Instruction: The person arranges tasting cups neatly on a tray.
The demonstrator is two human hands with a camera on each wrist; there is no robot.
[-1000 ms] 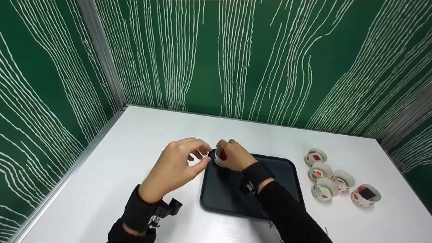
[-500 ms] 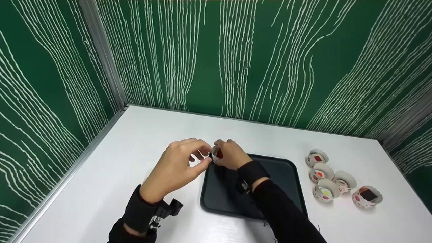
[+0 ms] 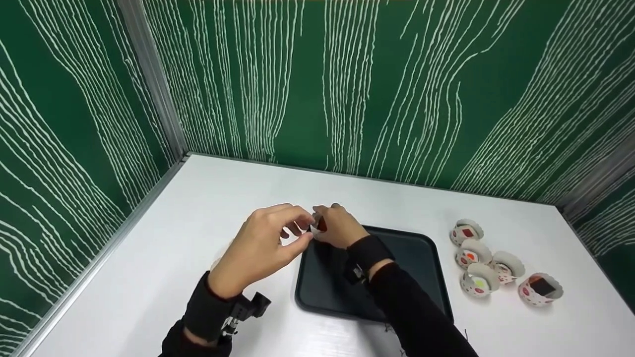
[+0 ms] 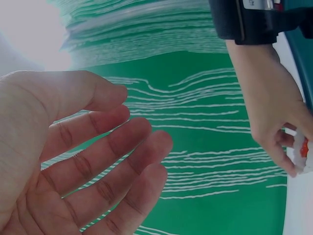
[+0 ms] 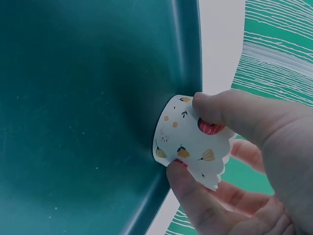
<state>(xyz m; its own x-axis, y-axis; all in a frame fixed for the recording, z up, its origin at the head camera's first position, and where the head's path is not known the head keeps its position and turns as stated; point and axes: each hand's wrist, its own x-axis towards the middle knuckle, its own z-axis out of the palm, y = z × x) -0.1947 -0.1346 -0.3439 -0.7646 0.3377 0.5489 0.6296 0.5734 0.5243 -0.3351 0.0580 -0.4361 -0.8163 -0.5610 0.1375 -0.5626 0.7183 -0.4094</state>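
Note:
My right hand pinches a white paper baking cup printed with small flowers, thumb on one side and fingers on the other. The cup stands at the far left corner of a dark tray, with its base against the tray in the right wrist view. Something red shows inside it. My left hand hovers just left of the cup, fingers bent loosely and thumb apart from them. In the left wrist view that palm and its fingers hold nothing.
On the white table, right of the tray, several similar cups stand grouped, including one with a red piece and one with a dark block. Green panels with white lines enclose the table at the back and sides.
My right hand has shifted slightly left with the baking cup, closer to the tray's far left corner. My left hand has stayed almost in place.

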